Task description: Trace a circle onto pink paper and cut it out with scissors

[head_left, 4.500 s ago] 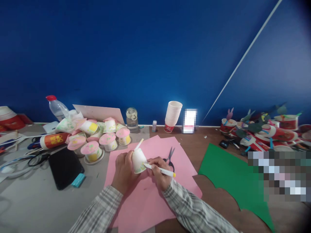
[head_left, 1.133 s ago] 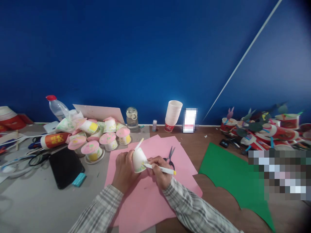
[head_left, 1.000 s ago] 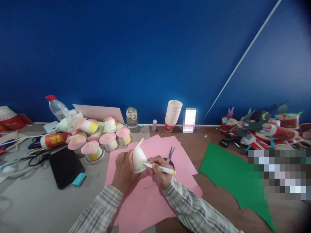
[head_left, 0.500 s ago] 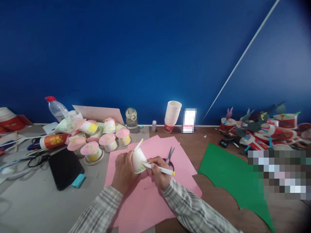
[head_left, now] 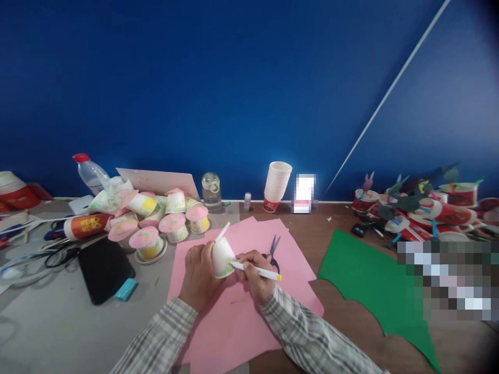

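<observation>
My left hand is wrapped round a small white paper cup with green marks near its rim, tipped on its side above the pink paper. A thin pale stick pokes up behind the cup. My right hand grips a white marker with a yellow end, its tip touching the cup's side. Black scissors lie on the pink paper just beyond my right hand.
A pile of decorated cups with pink tops sits at the left, beside a black tablet and a plastic bottle. A stack of paper cups and a glass jar stand by the blue wall. Green paper lies at the right, red cups beyond it.
Almost nothing has changed. Both hands stay in place on the cup and marker, with only tiny shifts of the marker tip against the cup.
</observation>
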{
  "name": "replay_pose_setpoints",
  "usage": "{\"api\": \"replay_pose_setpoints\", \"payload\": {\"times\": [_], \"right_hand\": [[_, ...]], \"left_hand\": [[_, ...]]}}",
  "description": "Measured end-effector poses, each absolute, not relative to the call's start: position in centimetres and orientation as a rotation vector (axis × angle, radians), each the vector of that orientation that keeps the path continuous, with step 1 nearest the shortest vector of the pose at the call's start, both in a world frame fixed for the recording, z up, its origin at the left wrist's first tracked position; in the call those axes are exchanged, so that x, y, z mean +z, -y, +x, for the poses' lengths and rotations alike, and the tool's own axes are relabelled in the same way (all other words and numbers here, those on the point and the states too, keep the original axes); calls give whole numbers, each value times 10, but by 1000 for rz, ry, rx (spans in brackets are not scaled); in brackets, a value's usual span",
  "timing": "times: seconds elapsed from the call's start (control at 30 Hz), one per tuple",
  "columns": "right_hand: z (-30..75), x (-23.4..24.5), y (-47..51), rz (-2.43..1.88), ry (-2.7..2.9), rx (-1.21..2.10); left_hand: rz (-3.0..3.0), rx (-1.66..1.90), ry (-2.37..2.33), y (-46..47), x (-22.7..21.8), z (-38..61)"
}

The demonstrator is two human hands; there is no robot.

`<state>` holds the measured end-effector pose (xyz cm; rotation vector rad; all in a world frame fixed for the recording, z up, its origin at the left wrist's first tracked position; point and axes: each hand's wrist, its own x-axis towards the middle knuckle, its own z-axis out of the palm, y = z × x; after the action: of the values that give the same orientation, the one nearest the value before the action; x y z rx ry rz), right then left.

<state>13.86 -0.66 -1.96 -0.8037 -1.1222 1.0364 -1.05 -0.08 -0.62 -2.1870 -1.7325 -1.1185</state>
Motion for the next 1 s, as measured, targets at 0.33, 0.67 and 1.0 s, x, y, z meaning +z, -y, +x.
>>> {"api": "replay_pose_setpoints", "payload": {"times": [0.33,0.67,1.0], "right_hand": [[138,-15,7,-776,1120,1048],[139,-15,7,-795,1145,1040],[140,-10,8,-873,1069,928]], "left_hand": [[-2165,-1094,1707,1,-5,-10],[-2174,-1077,1730,-1,-7,-12],[-2186,-1160,1797,-2,-6,-12]]}}
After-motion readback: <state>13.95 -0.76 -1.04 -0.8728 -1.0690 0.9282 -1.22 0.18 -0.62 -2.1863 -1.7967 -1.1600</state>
